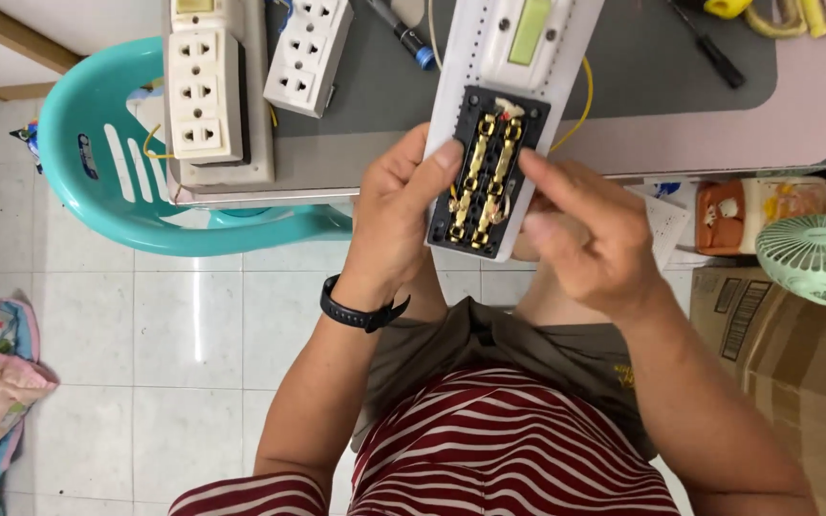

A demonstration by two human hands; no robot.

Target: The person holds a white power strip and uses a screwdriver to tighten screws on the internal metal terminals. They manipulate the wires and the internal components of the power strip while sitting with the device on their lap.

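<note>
Mid-inspection of an opened power strip (509, 105) propped off the desk (623, 124) edge at 12 o'clock: left hand (396, 215) pinching its black brass-contact insert (486, 172), right hand (580, 234) loosely curled, fingertips touching; careful fingertip seating probably required.

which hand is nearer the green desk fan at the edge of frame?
Right. The right hand is at the open power strip's black insert, on the side toward the green fan, but not touching the fan. The left hand grips the strip's opposite edge, farther away.
</note>
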